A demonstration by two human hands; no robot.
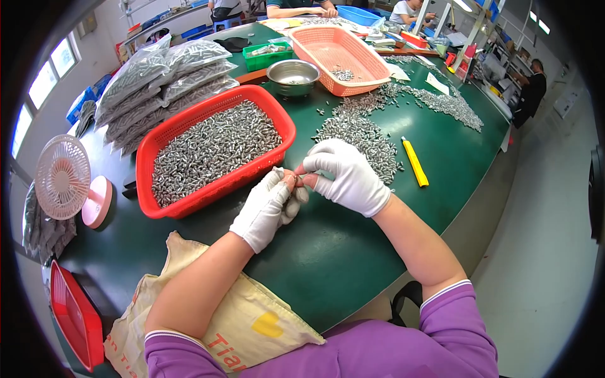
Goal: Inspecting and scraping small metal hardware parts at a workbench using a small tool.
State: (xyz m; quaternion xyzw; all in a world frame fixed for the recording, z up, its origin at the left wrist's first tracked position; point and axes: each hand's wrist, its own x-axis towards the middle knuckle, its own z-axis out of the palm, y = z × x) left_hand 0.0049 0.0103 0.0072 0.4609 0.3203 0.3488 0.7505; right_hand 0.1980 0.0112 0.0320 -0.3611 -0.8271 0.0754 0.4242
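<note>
My left hand (268,205) and my right hand (348,175) meet over the table beside the red basket. Both wear white gloves with bare fingertips. The fingertips of each are pinched together around something tiny, mostly hidden by the fingers; I cannot make out what it is. Left of my hands, the red plastic basket (144,183) holds a mass of small silver metal pieces (217,151). Beyond my right hand, a loose heap of similar metal pieces (359,135) spreads across the green tabletop (328,264).
A yellow stick-like tool (414,162) lies right of the heap. Farther back are a steel bowl (293,74), a pink basket (334,57) and a green basket (261,58). Filled clear bags (148,82) and a pink fan (63,176) stand left. Cloth (265,315) lies under my left forearm. Other people work beyond.
</note>
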